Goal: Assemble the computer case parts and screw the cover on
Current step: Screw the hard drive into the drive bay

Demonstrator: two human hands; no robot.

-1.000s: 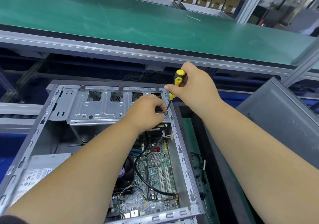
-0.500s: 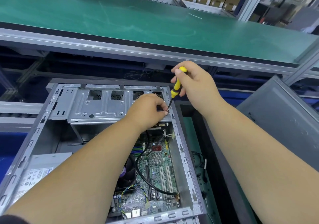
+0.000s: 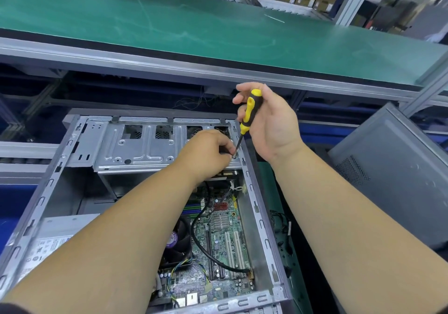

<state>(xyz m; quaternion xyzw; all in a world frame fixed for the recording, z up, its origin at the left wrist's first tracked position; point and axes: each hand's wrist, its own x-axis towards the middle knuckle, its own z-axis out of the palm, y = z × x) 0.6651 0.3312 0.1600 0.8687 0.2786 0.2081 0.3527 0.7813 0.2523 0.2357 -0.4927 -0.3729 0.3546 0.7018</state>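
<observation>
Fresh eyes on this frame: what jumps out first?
The yellow-and-black screwdriver gripped in the right hand, tip down at the drive cage's right corner, where the left hand pinches at the tip. Below them, the open computer case exposes the motherboard; the green conveyor belt runs behind.

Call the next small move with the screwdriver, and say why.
Probably turn the screwdriver to drive the screw into the drive bracket. The right hand grips the handle, the tip sits at the bracket's right corner, and the left hand steadies it there.

The open computer case (image 3: 257, 207) lies on the green-matted workbench (image 3: 271, 183) beside loose black cables (image 3: 282, 226).
</observation>
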